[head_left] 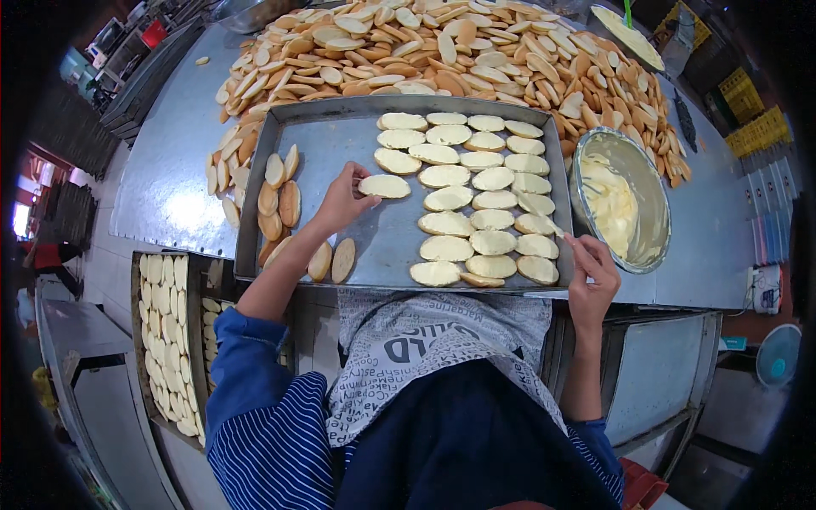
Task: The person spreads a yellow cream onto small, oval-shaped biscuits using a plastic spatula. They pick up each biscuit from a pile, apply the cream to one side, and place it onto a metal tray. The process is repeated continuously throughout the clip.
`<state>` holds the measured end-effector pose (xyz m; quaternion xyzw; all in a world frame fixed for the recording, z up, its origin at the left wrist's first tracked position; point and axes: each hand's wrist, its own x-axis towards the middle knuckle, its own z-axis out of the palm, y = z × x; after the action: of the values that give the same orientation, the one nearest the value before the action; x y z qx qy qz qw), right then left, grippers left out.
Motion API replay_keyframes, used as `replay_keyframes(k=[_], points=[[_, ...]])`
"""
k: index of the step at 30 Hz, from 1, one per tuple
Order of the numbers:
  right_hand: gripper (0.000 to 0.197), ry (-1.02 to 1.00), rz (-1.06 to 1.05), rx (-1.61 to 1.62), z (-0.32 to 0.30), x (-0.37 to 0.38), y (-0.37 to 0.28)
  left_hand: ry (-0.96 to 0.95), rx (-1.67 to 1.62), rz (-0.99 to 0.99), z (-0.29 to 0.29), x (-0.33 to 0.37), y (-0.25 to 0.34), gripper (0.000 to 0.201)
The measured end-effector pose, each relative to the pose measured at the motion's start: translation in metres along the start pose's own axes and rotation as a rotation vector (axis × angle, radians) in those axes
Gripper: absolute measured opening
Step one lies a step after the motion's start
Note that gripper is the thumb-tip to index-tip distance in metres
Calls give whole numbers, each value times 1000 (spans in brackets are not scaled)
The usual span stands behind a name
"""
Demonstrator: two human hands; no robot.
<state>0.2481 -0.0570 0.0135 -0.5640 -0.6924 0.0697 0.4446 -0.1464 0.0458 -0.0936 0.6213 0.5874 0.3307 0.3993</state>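
Note:
My left hand [347,200] pinches the left end of an oval bread slice [387,187] spread with pale cream, over the bare middle of a metal baking tray [331,127]. In my right hand [592,270], at the tray's right edge, is what looks like a thin spreading knife [550,222], its cream-covered blade slanting over the coated slices. Coated slices [446,223] lie in close rows on the tray's right side. Plain slices [290,204] are heaped along its left side. Beside my right hand a tilted metal bowl [660,191] holds pale yellow cream [608,200].
A large pile of plain bread slices [408,59] spreads over the metal table [170,178] behind the tray. At the back right sits another container of cream [627,38]. Lower left, a tray of coated slices [166,340] rests below table height. A fan [777,357] stands far right.

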Motion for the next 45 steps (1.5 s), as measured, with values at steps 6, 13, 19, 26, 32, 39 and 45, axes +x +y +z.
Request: replay_keyframes(k=[6, 13, 19, 26, 32, 39, 45], points=[[47, 88, 59, -88, -20, 3, 19, 58, 263, 175, 12, 9, 12, 54], [32, 58, 334, -695, -70, 52, 89, 396, 497, 301, -27, 8, 11, 46], [21, -405, 387, -729, -76, 77, 133, 504, 1071, 18, -107, 13, -39, 40], [21, -574, 581, -171, -76, 84, 120, 396, 1153, -42, -102, 13, -21, 44], [23, -334, 756, 64, -105, 79, 120, 342, 830, -40, -104, 23, -23, 55], [24, -37, 773, 287, -101, 63, 96, 243, -175, -42, -64, 11, 9, 48], [27, -81, 735, 519, -51, 42, 49, 13, -660, -144, -13, -22, 68, 35]])
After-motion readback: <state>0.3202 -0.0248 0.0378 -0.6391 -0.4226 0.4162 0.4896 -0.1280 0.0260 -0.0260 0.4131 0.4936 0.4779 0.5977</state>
